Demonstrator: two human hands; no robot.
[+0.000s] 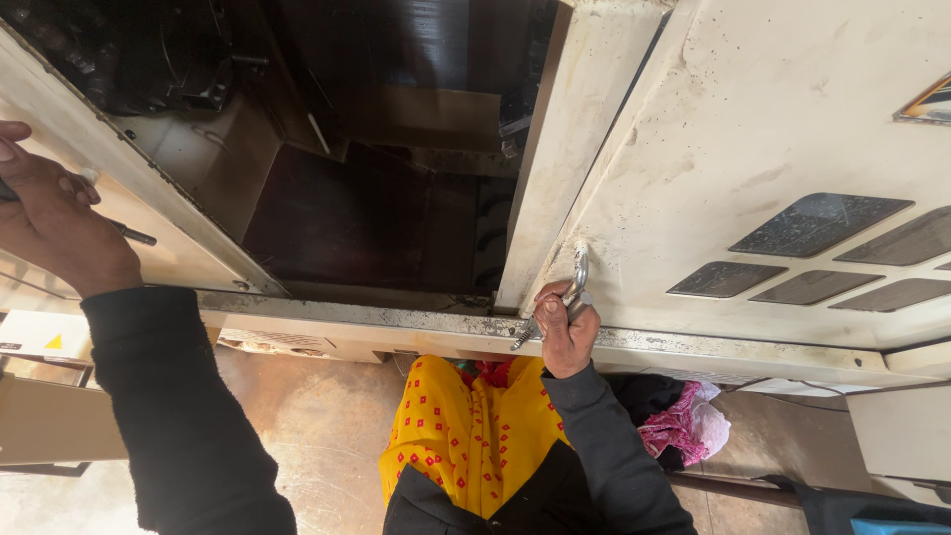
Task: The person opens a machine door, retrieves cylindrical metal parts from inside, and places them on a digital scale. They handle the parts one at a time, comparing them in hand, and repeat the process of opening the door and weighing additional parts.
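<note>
Silver wrench (572, 287) in right hand (567, 332), against cream panel (753, 129)

The cabinet door (792, 129) is cream, speckled with dark grime, and carries dark grey slanted vent panels (817, 223) toward its right edge. A silver metal tool (570, 297) shows against it, above black sleeves (178, 426). Below hangs yellow cloth (466, 426) dotted red, beside pink fabric (684, 426).
</note>
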